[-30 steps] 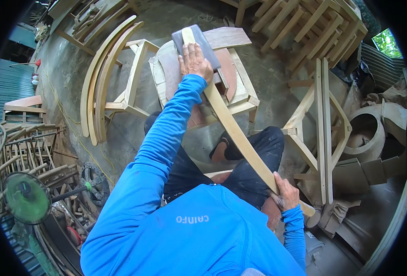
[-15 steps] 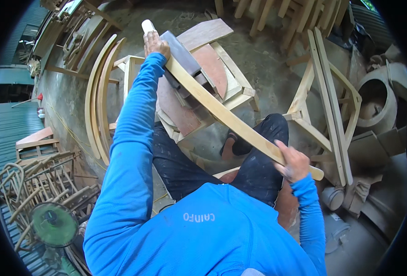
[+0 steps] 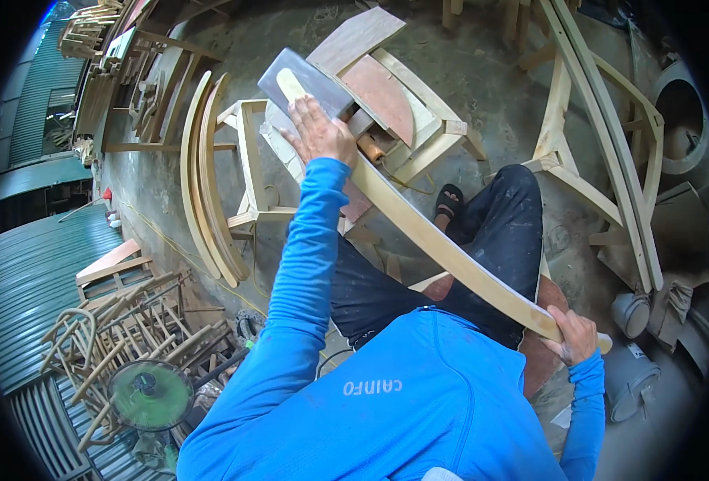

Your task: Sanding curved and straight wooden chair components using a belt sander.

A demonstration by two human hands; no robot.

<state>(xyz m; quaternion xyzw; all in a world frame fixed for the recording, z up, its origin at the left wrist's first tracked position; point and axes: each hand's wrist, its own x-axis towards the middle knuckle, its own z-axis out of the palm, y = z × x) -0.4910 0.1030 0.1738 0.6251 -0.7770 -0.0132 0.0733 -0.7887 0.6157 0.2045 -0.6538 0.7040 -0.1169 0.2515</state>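
Note:
A long, curved wooden slat [image 3: 458, 260] runs slantwise in front of me, from far left to near right. My left hand [image 3: 320, 132] grips it close to the far end, fingers laid over its face and edge. That end rests over a flat grey plate [image 3: 294, 66], beside which an orange-brown cylindrical part [image 3: 370, 149] shows. My right hand [image 3: 575, 337] is closed round the slat near its other end, whose rounded tip sticks out past the fingers. Below the plate is a pale wooden frame [image 3: 426, 159] with reddish thin board [image 3: 382, 92] on it.
Several curved wooden strips [image 3: 194, 176] lean by a frame on the left. A chair-like wooden frame [image 3: 567, 160] with long rails stands right. A green fan [image 3: 147, 393] and piled wooden frames [image 3: 122, 337] are at lower left; a grey bucket [image 3: 633, 381] is at lower right.
The slat has been drawn toward me and rightward; my left hand now sits nearer the grey plate's middle. Both hands keep their grip. The view has shifted somewhat.

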